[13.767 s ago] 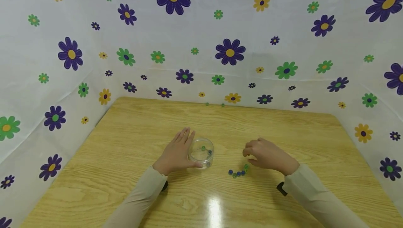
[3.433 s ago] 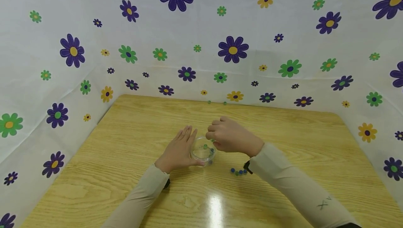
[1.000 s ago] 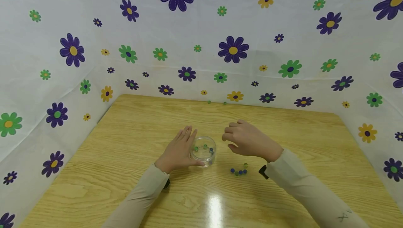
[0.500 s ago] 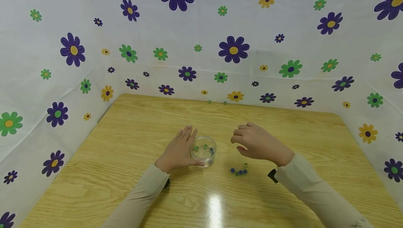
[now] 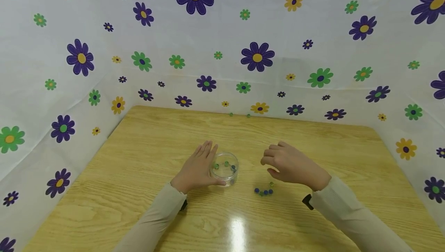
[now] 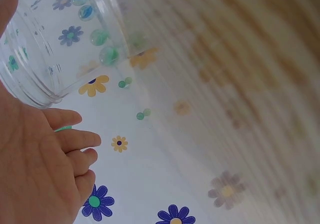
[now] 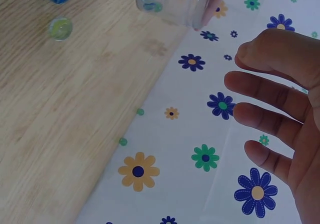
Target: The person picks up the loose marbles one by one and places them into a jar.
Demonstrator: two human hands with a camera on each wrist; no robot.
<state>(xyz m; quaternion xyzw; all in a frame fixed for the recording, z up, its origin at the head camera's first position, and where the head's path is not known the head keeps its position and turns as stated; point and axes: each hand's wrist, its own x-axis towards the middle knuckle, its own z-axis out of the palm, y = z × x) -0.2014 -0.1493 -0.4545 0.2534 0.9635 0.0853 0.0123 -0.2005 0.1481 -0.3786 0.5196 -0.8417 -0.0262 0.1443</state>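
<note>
A clear round jar (image 5: 224, 176) stands on the table, open at the top, with several green and blue marbles (image 6: 99, 37) in its bottom. My left hand (image 5: 196, 169) holds it from the left side, thumb across the near side and fingers along the far-left wall. To the right of the jar lie loose marbles: a blue marble (image 5: 256, 190), a green one, other blue ones, and a yellow-green marble (image 7: 60, 29). My right hand (image 5: 292, 163) hovers just beyond this row, fingers loosely bent and apart, with nothing in it in the right wrist view.
Two small green marbles (image 5: 231, 114) lie at the table's back edge, against the white flowered cloth (image 5: 156, 43). This cloth rises behind and along both sides of the wooden table (image 5: 146, 143).
One green marble has gone from the row, and another green marble now shows at the jar's left side. The right hand has since drawn back rightward from the jar; the left stays put.
</note>
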